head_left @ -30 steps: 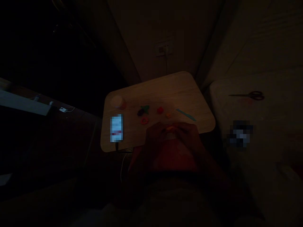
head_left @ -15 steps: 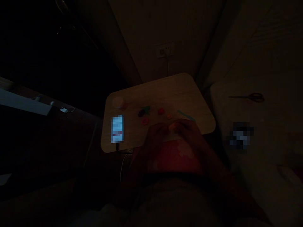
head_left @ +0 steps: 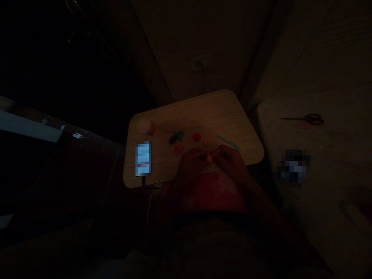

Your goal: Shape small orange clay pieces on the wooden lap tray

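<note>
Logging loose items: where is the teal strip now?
In the head view, the teal strip lies at the right of the table, just beyond the right hand and right of the loose orange piece.

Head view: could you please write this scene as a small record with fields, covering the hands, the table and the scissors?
Left hand: the left hand is at an orange piece; too dark to tell its grip
Right hand: the right hand is at the same piece, from the other side
On table: red piece, green piece, dark piece, ring, blue-green stick, cup-like container
Brightest thing: phone-like screen, content blurred
Scissors: off the table, to its right
Light: very dim
</note>
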